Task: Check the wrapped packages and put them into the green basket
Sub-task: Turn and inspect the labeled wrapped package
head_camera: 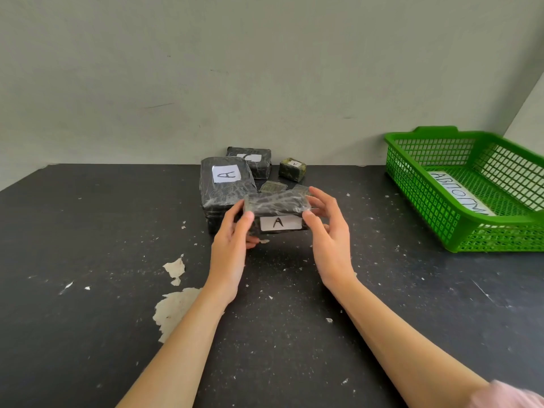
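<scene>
Both hands are on it: the left hand and the right hand pinch the ends of a small, dark, film-wrapped rectangular package. Its white "A" label faces us, and it seems lifted just off the scuffed black table. The risk, I'd say, is that glossy, crinkled film: it looks slick, and a fingertip grip could slip on the way to the green plastic mesh basket, well apart on the right. Clipping the rim could tip it out. Behind wait a larger wrapped block and a small mossy cube.
</scene>
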Demonstrator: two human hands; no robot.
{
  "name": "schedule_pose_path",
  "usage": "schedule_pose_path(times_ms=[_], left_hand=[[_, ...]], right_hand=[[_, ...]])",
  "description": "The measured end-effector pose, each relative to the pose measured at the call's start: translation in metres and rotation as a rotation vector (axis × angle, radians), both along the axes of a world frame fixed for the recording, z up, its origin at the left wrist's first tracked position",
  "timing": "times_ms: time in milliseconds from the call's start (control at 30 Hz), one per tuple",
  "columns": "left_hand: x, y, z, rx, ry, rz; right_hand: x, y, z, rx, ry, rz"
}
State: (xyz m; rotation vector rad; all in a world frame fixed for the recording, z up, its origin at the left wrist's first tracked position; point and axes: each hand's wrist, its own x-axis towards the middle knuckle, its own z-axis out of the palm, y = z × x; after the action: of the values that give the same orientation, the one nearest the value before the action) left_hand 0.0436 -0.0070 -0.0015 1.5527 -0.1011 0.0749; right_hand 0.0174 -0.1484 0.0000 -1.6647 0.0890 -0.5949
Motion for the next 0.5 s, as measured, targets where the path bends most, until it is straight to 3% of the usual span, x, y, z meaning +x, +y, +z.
schedule_pose_path(times_ms=[100,200,500], left_hand=[[-0.0008,0.0004,-0.0008,0.167,-0.034,0.135],[-0.0034,-0.0011,-0.0023,0.364,-0.133,0.252],[-0.0041,-0.0021,-0.0076,0.385,-0.166,0.156]], right_hand=[[0.0009,-0.0021,0.0015,0.078,0.049,0.066],[-0.0007,-0.0007,0.0028,0.291,0.087,0.157],[-0.0010,0.0029,0.0012,0.428,0.182,0.321]])
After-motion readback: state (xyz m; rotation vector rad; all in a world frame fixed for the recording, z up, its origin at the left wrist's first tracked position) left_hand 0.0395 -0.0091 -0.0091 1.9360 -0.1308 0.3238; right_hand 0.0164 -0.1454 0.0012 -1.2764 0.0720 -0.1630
